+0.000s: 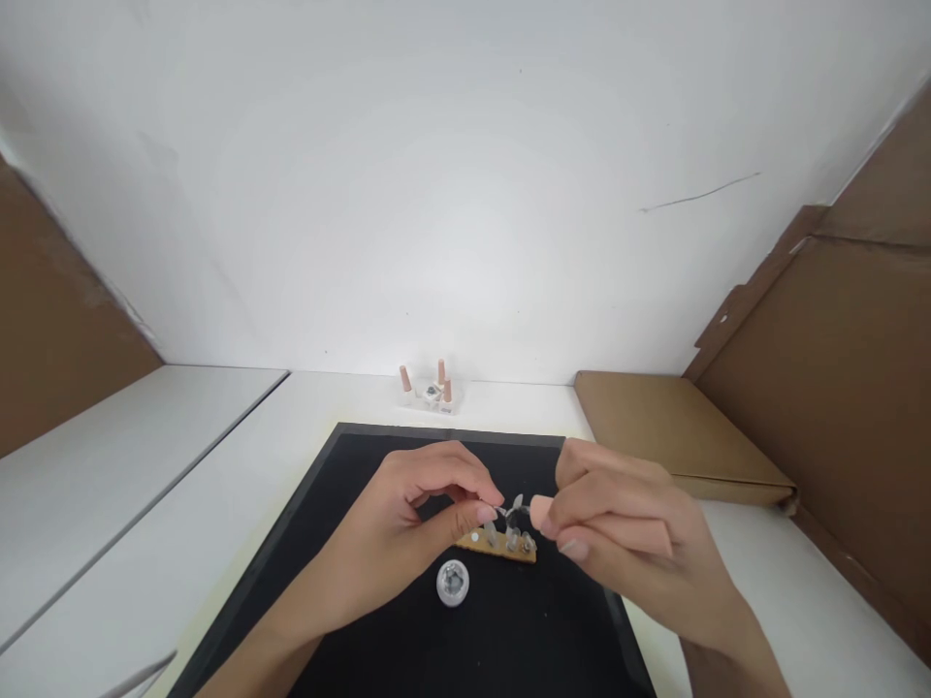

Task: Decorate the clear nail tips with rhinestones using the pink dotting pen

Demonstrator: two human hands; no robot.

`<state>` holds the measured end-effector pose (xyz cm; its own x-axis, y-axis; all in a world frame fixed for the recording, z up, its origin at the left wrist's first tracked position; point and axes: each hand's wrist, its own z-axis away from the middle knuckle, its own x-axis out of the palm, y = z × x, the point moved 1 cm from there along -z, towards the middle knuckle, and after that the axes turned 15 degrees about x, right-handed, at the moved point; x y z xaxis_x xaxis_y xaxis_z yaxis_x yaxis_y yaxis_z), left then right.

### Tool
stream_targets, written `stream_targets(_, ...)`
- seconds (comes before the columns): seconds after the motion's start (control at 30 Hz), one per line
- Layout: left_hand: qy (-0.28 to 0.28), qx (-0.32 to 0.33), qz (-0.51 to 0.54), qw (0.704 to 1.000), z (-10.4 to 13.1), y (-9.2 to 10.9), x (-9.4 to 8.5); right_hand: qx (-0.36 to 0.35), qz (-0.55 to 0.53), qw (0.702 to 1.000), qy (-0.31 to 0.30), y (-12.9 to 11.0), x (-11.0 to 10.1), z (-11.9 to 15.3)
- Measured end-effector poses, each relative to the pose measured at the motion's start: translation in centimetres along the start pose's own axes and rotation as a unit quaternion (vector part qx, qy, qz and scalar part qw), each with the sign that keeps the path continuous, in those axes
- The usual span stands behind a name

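My left hand point(426, 499) pinches a small metallic piece between thumb and fingertips above the black mat point(509, 640). Wrapped in my right hand point(626, 523) is a pink-handled tool point(542, 516), its thin dark tip pointing left to the small piece. Below the fingertips lies a tan strip point(501, 549) bearing several small translucent petal-like pieces. Part of the strip is hidden behind my left hand. Nearer to me on the mat stands a small round white container point(452, 583) with shiny contents.
At the back, a clear holder point(429, 402) carries pink-capped bottles. A flat cardboard box point(655, 427) lies at the right, beside an upright cardboard panel point(850, 388). Another brown panel point(58, 320) stands left. A thin grey object point(142, 674) lies at the lower left.
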<state>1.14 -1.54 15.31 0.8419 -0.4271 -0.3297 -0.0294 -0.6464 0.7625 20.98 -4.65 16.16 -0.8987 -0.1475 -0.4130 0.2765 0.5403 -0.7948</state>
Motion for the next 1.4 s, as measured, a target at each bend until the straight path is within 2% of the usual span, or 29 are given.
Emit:
stream_targets(0.1, -0.012, -0.002, 0.009, 1.0, 0.3, 0.0, 0.1, 0.012, 0.028, 0.999, 0.032, 0.4, -0.2, 0.1)
stream_targets(0.23, 0.004, -0.024, 0.036, 0.999, 0.6, -0.5, 0.0, -0.007, 0.045, 0.994, 0.103, 0.7, -0.4, 0.3)
stream_targets(0.3, 0.02, -0.047, 0.067, 0.996, 0.6, -0.8, -0.1, -0.023, 0.017, 0.995, 0.097, 0.5, -0.3, 0.2)
stream_targets(0.4, 0.037, -0.089, 0.13, 0.987, 0.2, -1.2, -0.3, -0.038, -0.031, 0.998, 0.03, -0.1, 0.0, 0.1)
stream_targets(0.47, 0.042, -0.109, 0.162, 0.98, -0.1, -1.3, -0.3, -0.033, -0.045, 0.998, -0.001, -0.4, 0.3, -0.1)
stream_targets(0.53, 0.042, -0.117, 0.187, 0.974, -0.3, -1.3, -0.2, -0.022, -0.042, 0.999, -0.006, -0.5, 0.4, -0.1)
stream_targets(0.63, 0.039, -0.117, 0.218, 0.968, -0.2, -1.2, 0.1, -0.01, -0.028, 0.999, 0.017, -0.2, 0.4, -0.1)
stream_targets(0.83, 0.045, -0.119, 0.221, 0.967, 0.5, -1.6, 0.1, -0.024, 0.014, 0.993, 0.118, 0.6, 0.2, 0.2)
stream_targets(0.97, 0.059, -0.132, 0.215, 0.966, 0.0, -1.9, 0.2, -0.054, -0.035, 0.995, 0.077, 0.2, 0.5, 0.2)
stream_targets(1.03, 0.059, -0.137, 0.21, 0.966, -0.2, -1.9, 0.3, -0.029, -0.042, 0.997, 0.054, 0.0, 0.8, 0.1)
stream_targets(1.13, 0.055, -0.135, 0.212, 0.966, -0.2, -1.8, 0.5, 0.006, -0.013, 0.997, 0.072, 0.0, 0.9, -0.1)
stream_targets(1.3, 0.055, -0.126, 0.196, 0.971, 0.2, -2.0, 0.4, 0.021, 0.041, 0.987, 0.157, 0.5, 0.5, 0.0)
stream_targets(1.4, 0.055, -0.123, 0.184, 0.974, 0.1, -2.1, 0.3, -0.011, 0.005, 0.991, 0.135, 0.4, 0.5, 0.2)
